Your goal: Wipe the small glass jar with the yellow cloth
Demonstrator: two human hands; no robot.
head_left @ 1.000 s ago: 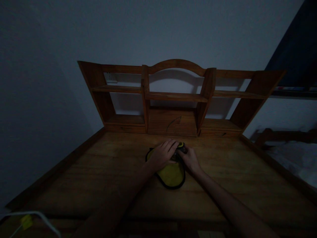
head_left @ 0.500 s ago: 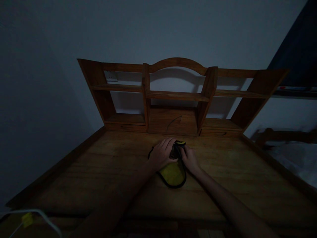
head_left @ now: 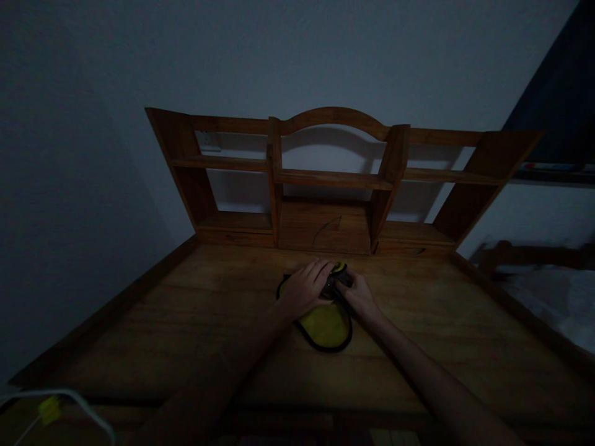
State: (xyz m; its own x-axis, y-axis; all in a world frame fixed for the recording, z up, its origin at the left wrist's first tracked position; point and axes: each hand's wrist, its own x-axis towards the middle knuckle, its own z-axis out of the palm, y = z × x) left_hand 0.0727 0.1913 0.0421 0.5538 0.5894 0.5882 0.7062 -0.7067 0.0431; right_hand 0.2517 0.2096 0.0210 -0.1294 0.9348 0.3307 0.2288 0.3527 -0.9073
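Note:
A yellow cloth with black edging [head_left: 326,328] lies on the wooden desk [head_left: 223,310], partly under my hands. My left hand [head_left: 303,291] is curled over a small dark, shiny object [head_left: 328,288] on top of the cloth; its kind is too dim and covered to make out. From the other side my right hand [head_left: 361,297] pinches a folded-up part of the cloth against that object. Its fingertips are partly hidden in the fold.
A wooden shelf unit [head_left: 333,179] with small drawers stands along the desk's back edge. On its middle back board is a thin curved dark line [head_left: 326,228]. A white cable [head_left: 69,393] with a yellow tag [head_left: 49,410] hangs at the lower left.
My right hand has shifted slightly, its fingers now further over the dark object, and the folded cloth has moved with it. My left hand stays nearly still.

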